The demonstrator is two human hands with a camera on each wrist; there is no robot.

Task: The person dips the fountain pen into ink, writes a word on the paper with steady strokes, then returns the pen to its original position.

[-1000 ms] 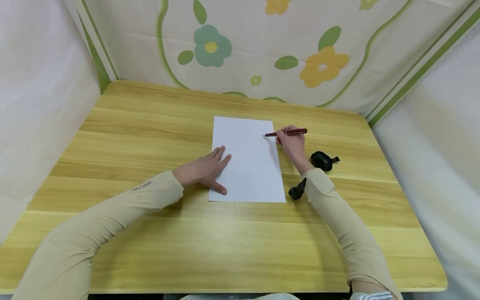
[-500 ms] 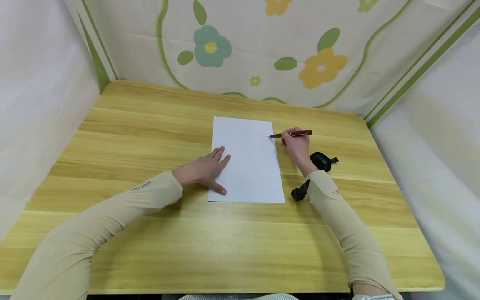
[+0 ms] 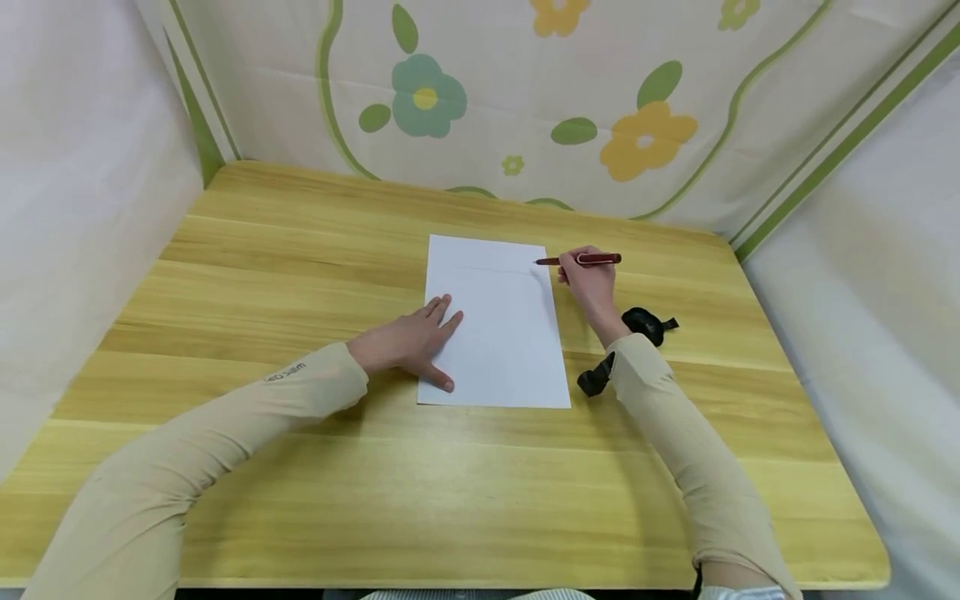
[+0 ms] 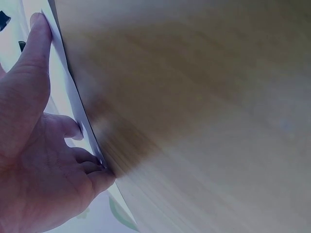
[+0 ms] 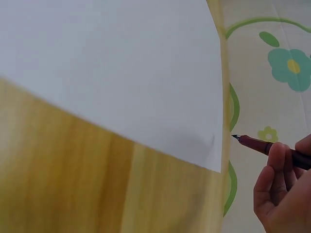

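A sheet of white paper [image 3: 495, 342] lies on the wooden table, a faint thin line crossing its upper part. My left hand [image 3: 411, 337] rests flat on the sheet's left edge with thumb and fingers spread; the left wrist view shows that hand [image 4: 43, 160] along the paper's edge. My right hand [image 3: 588, 283] pinches a dark red fountain pen [image 3: 597, 259] near the sheet's upper right edge. The pen's tip points left, slightly above the line's right end. In the right wrist view the pen [image 5: 256, 144] shows its bare metal nib, apart from the paper [image 5: 121, 63].
Black rounded pieces with straps sit on both sides of the right cuff, one at the right [image 3: 643, 325] and one at the left [image 3: 595, 382]. The wooden table [image 3: 450, 500] extends around the sheet. A flower-printed cloth [image 3: 510, 100] hangs behind its far edge.
The pen first moved right along the sheet, lengthening the thin line to near the right edge. Since then its tip has moved up off the line's end. The left hand has stayed put.
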